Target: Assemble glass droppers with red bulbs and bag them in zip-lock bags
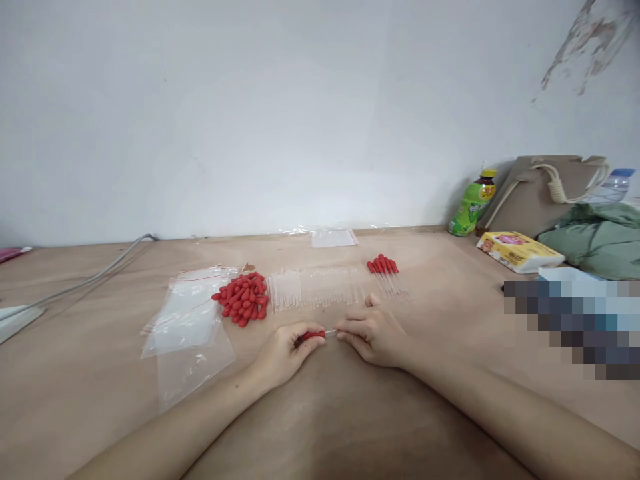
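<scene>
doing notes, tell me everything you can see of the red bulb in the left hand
The red bulb is plain red and rubbery-looking. It lies roughly level over the brown surface, pinched between the thumb and fingers of the left hand, which hide part of its body. One end points toward the right hand, which holds a thin clear tube lined up with that end. Whether the tube sits inside the bulb or just meets it can't be told.

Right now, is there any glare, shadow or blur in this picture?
Head view: glints on the plastic bags; darker shadow on the table near the bottom edge; clear tubes look faint and soft; coarse pixel blocks at right.
</scene>
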Available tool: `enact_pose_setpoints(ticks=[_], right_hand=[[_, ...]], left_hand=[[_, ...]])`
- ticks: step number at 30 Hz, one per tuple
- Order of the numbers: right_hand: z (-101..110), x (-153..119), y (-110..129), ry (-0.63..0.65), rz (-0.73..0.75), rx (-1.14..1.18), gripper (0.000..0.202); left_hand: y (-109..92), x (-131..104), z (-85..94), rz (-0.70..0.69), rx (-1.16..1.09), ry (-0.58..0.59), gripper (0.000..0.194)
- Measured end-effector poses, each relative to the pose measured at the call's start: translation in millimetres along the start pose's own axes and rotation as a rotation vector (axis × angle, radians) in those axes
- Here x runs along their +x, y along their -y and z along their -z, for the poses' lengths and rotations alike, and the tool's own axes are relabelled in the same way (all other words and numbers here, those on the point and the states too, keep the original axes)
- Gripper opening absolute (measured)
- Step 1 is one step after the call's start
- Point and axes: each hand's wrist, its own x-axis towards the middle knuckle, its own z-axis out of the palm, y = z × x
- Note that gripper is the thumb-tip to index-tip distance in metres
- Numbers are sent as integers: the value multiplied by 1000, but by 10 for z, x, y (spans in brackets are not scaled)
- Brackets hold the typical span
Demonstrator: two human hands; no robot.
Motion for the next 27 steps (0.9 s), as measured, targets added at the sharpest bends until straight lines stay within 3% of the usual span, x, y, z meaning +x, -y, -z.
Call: enact_pose_setpoints(ticks=[5, 10, 19, 27], right_hand=[[-42, -2, 66, -2, -74, 85, 22], [-69, -29, 28, -90, -165, 204, 18], [-108, -39, -26, -36, -77, 124, 15], [-153, -43, -21, -36, -23, 81, 20]], left_hand=[[15, 38, 45, -12, -7, -46, 20], [112, 88, 139, 24, -14, -64, 25], [78, 79, 112, 47, 69, -23, 21], [48, 73, 85, 61, -26, 8, 18]])
